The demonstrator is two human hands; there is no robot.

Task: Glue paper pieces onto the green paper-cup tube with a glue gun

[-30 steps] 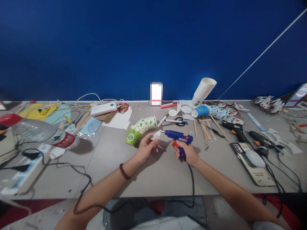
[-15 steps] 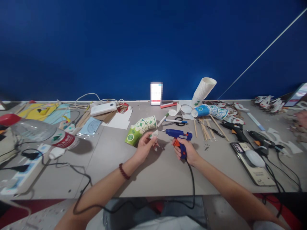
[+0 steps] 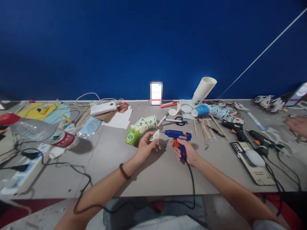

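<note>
Another person's hand (image 3: 297,125) has come in over the right end of the table (image 3: 294,161) (half a second ago I caught just a blur at the edge). The paper piece (image 3: 154,136) in the left hand (image 3: 145,144) has turned, showing more of its green-printed face, while the glue gun (image 3: 177,134) in the right hand (image 3: 186,150) has tipped slightly more level.

- A bracelet (image 3: 124,171) of small, dark reddish-brown beads is being worn in a single band around the left wrist.
- The left hand (image 3: 146,145) and the right hand (image 3: 186,150) are being seen bare, as are both forearms.
- The right arm is being covered near the elbow by a pale greyish sleeve (image 3: 266,224).
- A whitish top (image 3: 172,222) is being worn.
- The legs are being covered by greyish-blue trousers (image 3: 139,215).
</note>
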